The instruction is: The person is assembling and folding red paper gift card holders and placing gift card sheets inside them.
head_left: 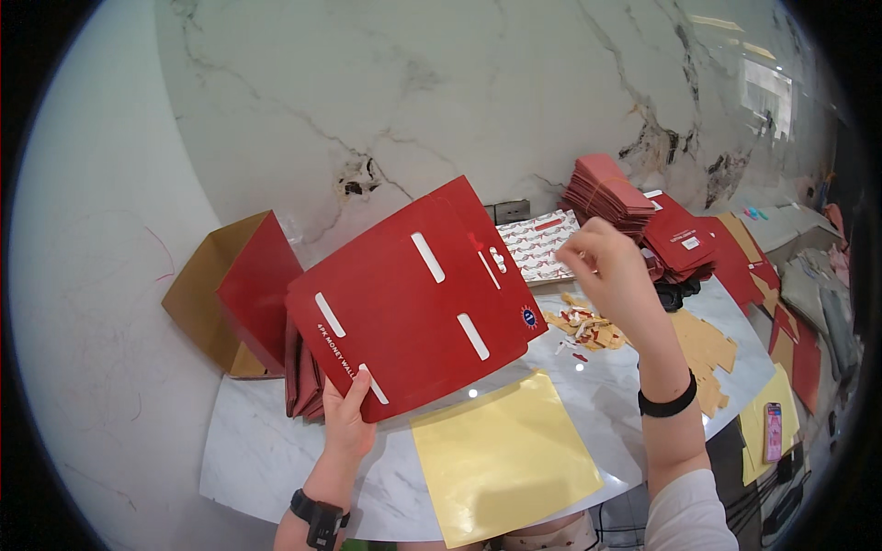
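Note:
My left hand (349, 415) grips the lower left edge of a flat red cardboard sleeve (404, 321), thumb on its face. The sleeve is tilted up over the table, with several white cut-out slots and a hang hole near its right end. My right hand (606, 271) is raised to the right of the sleeve and apart from it, fingertips pinched together; whatever they hold, if anything, is too small to make out. Beneath that hand lies a pile of torn tan and red scraps (593, 329). A patterned white card (542, 246) lies behind the hand.
A yellow sheet (505, 459) covers the table's front. At left stands an open red-and-brown box (253, 294), beside dark red folded pieces (301, 372). Bundled red sleeves (606, 195) and loose red cards (680, 241) sit at the back right. A phone (773, 432) lies on another yellow sheet.

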A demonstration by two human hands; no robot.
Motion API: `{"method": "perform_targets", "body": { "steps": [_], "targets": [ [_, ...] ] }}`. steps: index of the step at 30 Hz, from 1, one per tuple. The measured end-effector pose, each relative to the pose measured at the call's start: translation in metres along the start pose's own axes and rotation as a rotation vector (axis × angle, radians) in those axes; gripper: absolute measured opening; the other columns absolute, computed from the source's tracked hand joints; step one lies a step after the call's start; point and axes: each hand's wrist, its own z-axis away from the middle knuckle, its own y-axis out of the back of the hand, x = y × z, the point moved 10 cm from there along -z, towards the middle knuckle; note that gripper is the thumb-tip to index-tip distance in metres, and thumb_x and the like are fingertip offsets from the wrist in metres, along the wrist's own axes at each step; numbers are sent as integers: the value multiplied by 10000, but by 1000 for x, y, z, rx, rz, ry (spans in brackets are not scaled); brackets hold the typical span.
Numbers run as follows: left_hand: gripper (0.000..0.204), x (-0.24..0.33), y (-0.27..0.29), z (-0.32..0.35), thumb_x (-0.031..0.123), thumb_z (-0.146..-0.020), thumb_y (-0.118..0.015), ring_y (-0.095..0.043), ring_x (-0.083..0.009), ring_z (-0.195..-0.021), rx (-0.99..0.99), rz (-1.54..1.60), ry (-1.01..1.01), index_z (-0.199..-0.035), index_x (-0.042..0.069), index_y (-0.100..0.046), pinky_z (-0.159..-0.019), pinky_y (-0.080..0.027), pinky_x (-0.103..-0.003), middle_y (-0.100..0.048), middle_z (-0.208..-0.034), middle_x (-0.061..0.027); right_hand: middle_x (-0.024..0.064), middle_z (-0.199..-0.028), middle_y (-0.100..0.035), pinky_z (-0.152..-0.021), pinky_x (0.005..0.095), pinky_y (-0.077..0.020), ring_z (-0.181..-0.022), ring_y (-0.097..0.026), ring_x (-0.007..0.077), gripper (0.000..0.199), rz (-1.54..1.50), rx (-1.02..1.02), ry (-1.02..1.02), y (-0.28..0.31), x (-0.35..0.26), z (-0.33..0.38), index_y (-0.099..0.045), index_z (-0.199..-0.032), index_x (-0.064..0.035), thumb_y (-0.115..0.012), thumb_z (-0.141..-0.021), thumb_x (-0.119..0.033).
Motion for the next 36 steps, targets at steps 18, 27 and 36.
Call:
{"method": "perform_targets", "body": {
  "steps": [18, 27, 36],
  "targets": [
    [377, 9, -2, 1, 95, -1025, -560, -545, -143, -1248, -30, 22, -84, -1395, 111, -487, -1047, -467, -344, -562, -1377, -21, 158, -1035, -555, -788, 406, -503, -925, -593, 305, 456, -319, -38, 102, -45, -49, 31, -548, -1141, 29, -806, -820, -167],
    [333, -1, 0, 3, 88, -1020, -571, -566, -123, -1195, -57, -17, -45, -1350, 95, -526, -1018, -468, -331, -589, -1334, -16, 144, -1090, -546, -839, 368, -508, -972, -580, 254, 506, -450, -273, 85, -67, -52, 33, -514, -1182, 9, -814, -821, -181],
    [417, 3, 1, 1, 47, -1002, -582, -546, -125, -1205, -2, -66, -93, -1400, 90, -462, -1030, -452, -328, -567, -1349, -29, 4, -983, -662, -783, 230, -501, -895, -596, 70, 248, -876, -683, -222, -101, -36, 41, -636, -1079, -25, -757, -905, -155]
  ]
}}
